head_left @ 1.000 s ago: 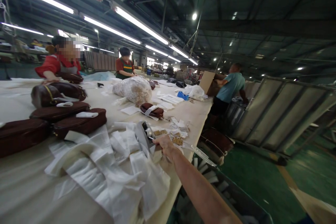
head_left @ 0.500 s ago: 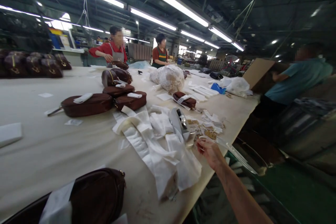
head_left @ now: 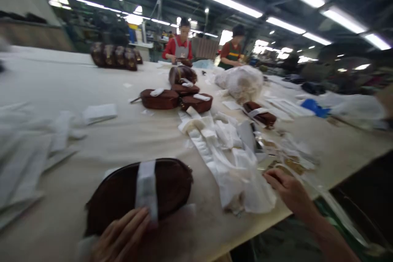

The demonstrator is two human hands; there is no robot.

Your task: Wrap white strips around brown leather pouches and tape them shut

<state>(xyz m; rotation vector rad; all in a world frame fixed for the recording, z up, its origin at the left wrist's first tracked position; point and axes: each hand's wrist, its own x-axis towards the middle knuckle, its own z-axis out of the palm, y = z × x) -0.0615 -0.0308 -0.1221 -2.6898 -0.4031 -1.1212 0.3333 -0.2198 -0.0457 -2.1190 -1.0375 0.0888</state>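
Observation:
A dark brown leather bag (head_left: 123, 192) lies near the table's front edge, with a white paper-like strip (head_left: 146, 184) around its middle. My left hand (head_left: 125, 231) rests on the lower end of that strip, its fingers stretched out. Over the right side of the table, my right hand (head_left: 287, 188) is closed, thumb and fingertips pinched together. Whatever sits in that pinch is too small and blurred to name. Beside it lie a heap of crumpled white strips (head_left: 211, 147) and a grey metal-looking tool (head_left: 246, 135), partly covered.
Several brown bags (head_left: 159, 99) stand further back, and another wrapped bag (head_left: 260, 114) lies right of them. White sheets (head_left: 27, 159) are piled at left. A plastic-wrapped bundle (head_left: 242, 82) and a blue bag (head_left: 315, 107) lie behind. Two people stand across the table (head_left: 101, 143).
My view has swung left, bringing the front bag and the white sheets further into sight. My left hand has come into view on the bag's strip. My right hand stays pinched near the heap.

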